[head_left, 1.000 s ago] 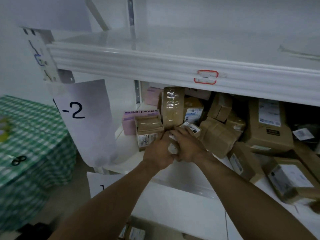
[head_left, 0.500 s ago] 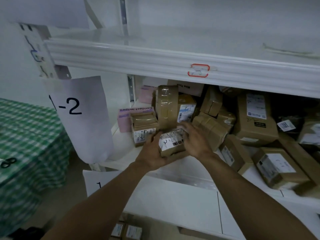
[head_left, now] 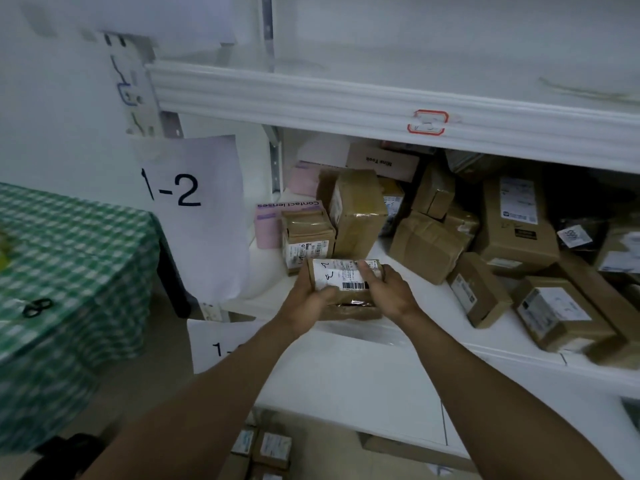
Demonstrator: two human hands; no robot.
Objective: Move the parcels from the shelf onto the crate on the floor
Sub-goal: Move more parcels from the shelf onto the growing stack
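A small brown parcel (head_left: 341,277) with a white barcode label is held between both hands just above the front edge of the white shelf (head_left: 381,334). My left hand (head_left: 306,301) grips its left end, and my right hand (head_left: 384,289) grips its right end with the thumb over the label. Several more brown parcels crowd the shelf behind and to the right, among them a tall taped one (head_left: 358,211) and a labelled one (head_left: 308,242). The crate cannot be made out; a few small boxes (head_left: 263,448) lie on the floor below.
The upper shelf beam (head_left: 346,102) overhangs the parcels. A pink contact lens box (head_left: 273,223) stands at the shelf's left end. A paper sign marked 1-2 (head_left: 194,209) hangs on the upright. A table with a green checked cloth (head_left: 65,278) stands to the left.
Both hands closed round the small labelled parcel among the stack, lifted it, and drew it back toward me to the shelf's front edge. The camera tilted slightly.
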